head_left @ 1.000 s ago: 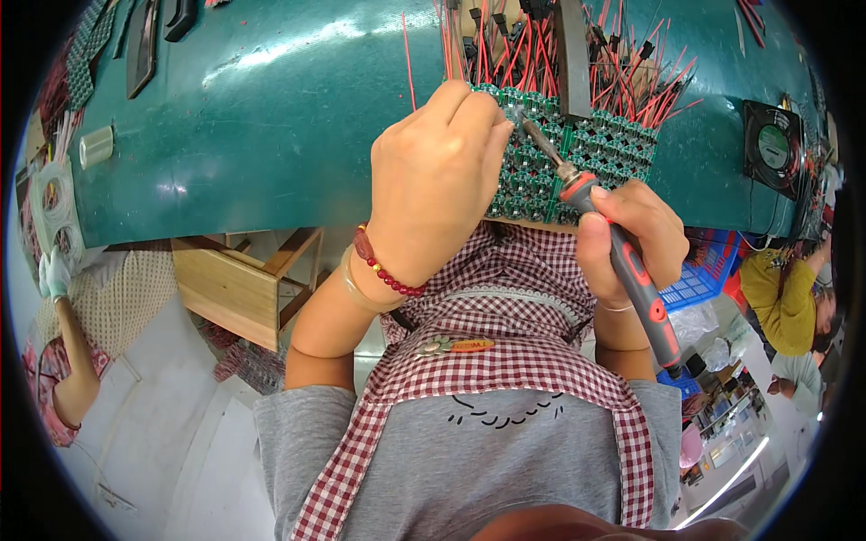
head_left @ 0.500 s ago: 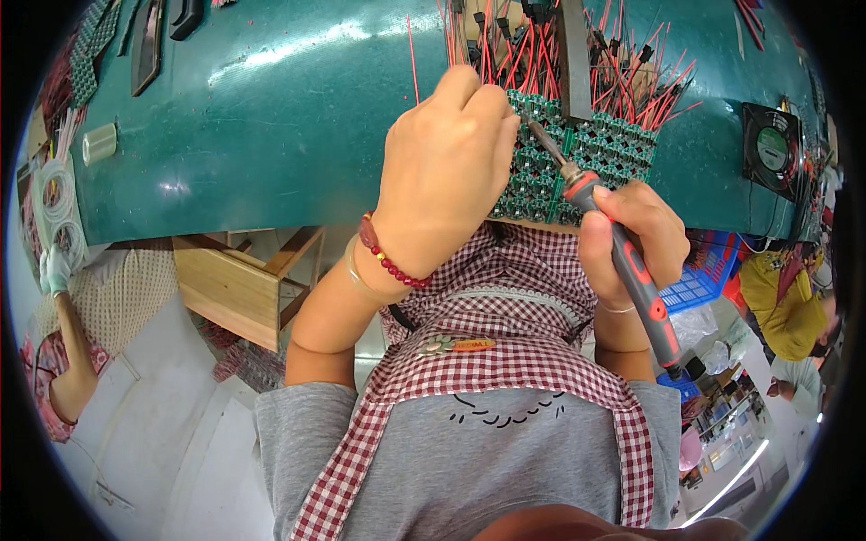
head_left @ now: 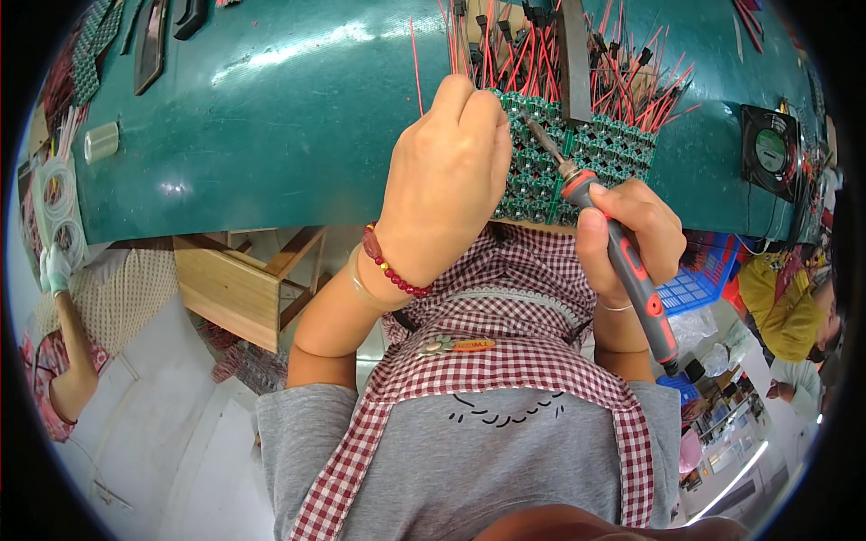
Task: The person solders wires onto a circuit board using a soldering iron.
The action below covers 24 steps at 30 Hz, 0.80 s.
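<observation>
My right hand [head_left: 636,236] grips a soldering iron [head_left: 639,281] by its grey and red handle. The metal tip points up and left, over a panel of small green circuit boards [head_left: 613,153]. Beside the tip, my left hand [head_left: 449,167] is closed in a pinch at the panel's left part; its fingertips and whatever they hold are hidden behind the hand. A thin red wire [head_left: 417,68] runs up from behind the left knuckles; whether the fingers hold it I cannot tell. Red wires [head_left: 532,63] with black connectors fan out beyond the panel.
A dark flat bar [head_left: 574,63] lies across the wires and panel. On the green table [head_left: 271,153] are a black fan [head_left: 771,151] at right and a clear tape roll [head_left: 102,142] at left. A wooden stool [head_left: 230,288] stands below; a co-worker's gloved hand [head_left: 56,269] shows far left.
My left hand has drawn back slightly toward me and to the left, showing more of the boards by its fingertips. The soldering iron has shifted only slightly.
</observation>
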Each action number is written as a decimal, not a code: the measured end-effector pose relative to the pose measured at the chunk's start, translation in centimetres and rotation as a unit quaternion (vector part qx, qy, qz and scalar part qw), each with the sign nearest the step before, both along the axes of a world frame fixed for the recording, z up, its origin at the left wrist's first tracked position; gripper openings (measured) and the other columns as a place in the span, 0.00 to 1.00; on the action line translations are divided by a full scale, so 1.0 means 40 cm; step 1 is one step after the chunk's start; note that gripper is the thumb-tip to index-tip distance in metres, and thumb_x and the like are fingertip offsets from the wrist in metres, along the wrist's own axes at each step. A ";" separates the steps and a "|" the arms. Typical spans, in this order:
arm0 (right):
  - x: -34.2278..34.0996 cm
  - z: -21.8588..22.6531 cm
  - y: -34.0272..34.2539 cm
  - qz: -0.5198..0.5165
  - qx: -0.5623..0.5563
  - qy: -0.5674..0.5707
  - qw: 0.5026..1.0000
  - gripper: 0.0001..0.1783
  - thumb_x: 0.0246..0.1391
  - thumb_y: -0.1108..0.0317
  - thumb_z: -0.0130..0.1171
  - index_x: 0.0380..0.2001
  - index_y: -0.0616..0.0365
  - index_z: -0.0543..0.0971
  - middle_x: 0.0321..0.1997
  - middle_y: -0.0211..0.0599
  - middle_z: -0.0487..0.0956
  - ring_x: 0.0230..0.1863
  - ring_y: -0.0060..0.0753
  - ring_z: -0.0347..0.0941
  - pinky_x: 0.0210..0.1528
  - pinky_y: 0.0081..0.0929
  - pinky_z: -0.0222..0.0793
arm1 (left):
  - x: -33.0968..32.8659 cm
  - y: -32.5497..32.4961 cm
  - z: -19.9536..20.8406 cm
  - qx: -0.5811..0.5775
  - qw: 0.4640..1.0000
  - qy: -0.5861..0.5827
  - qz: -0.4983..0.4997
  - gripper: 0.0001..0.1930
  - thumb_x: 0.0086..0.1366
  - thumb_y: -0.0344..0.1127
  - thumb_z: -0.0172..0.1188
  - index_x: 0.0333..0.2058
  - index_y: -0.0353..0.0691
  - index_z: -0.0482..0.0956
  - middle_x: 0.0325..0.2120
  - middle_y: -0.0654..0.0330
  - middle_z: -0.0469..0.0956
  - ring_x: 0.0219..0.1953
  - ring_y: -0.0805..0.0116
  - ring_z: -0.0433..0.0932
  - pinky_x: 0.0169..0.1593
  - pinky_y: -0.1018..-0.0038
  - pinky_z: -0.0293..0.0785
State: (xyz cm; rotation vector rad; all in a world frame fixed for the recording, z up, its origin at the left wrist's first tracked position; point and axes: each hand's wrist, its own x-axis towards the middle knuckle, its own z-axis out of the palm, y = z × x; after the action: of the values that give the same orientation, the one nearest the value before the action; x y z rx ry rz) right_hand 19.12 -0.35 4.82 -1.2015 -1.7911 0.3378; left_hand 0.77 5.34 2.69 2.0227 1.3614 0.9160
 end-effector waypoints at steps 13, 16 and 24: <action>0.009 0.019 -0.005 -0.008 0.011 0.002 1.000 0.10 0.40 0.79 0.64 0.31 0.64 0.79 0.16 0.36 0.74 0.13 0.31 0.69 0.17 0.25 0.63 | -0.009 -0.013 0.003 0.007 1.000 -0.001 0.016 0.06 0.57 0.23 0.65 0.29 0.34 0.75 0.26 0.56 0.75 0.26 0.62 0.79 0.30 0.71 0.76; 0.005 0.008 -0.004 -0.006 0.013 -0.004 1.000 0.11 0.41 0.79 0.64 0.32 0.64 0.79 0.15 0.36 0.73 0.13 0.32 0.69 0.17 0.25 0.63 | 0.000 -0.016 -0.003 0.027 0.999 0.010 0.021 0.06 0.57 0.23 0.65 0.28 0.35 0.75 0.26 0.57 0.75 0.25 0.63 0.79 0.29 0.72 0.76; -0.003 0.011 -0.012 0.019 0.040 -0.086 0.995 0.12 0.41 0.79 0.65 0.34 0.63 0.79 0.18 0.34 0.73 0.16 0.32 0.69 0.17 0.26 0.62 | 0.002 -0.014 -0.009 0.038 0.999 -0.002 0.023 0.06 0.55 0.22 0.66 0.27 0.35 0.75 0.25 0.58 0.74 0.24 0.63 0.79 0.27 0.71 0.75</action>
State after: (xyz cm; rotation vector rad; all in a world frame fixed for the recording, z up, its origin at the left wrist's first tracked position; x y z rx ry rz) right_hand 19.01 -0.84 5.27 -1.1707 -1.9599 0.1873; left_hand 0.84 4.78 2.32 2.0528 1.3960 1.0063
